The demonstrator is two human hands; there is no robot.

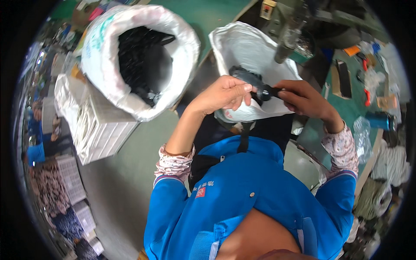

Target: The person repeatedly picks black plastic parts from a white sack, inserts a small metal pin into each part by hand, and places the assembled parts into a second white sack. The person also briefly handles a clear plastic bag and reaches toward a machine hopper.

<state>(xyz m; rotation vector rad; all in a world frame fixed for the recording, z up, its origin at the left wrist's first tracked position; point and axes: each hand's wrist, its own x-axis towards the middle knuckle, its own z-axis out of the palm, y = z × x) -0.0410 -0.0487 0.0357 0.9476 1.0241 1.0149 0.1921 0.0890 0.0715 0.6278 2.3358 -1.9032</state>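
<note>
Seen from the head camera, looking straight down over a blue jacket (260, 195) with floral cuffs at both wrists. Left hand (223, 93) raised in front of the chest, fingers (242, 89) pressed together and curled down onto the near end of a small black strap piece (255, 84), pinching it against the thumb. Right hand (305, 99) opposite, fingers bent around the other end of the same black piece, gripping it where a rounded black part sits between the two hands. Black strap piece thus held in the air between both hands, directly above the lower edge of an open white plastic bag (255, 52), whose inside shows mostly bare white. Just beyond that bag, the grey metal head of a machine (288, 39) hanging over it. To the left, well apart from the hands, a large white woven sack (108, 65) with its rim rolled down, filled with dark black pieces. Beneath and beside that sack, a white slatted plastic crate (104, 130) standing on the green floor (125, 173). On the right, a green counter (342, 112) carrying a black flat block, orange-handled tools and a blue cylinder (379, 120); clear plastic wrapping crumpled near its edge. Far left rim blurred, with stacked goods too small to tell.
</note>
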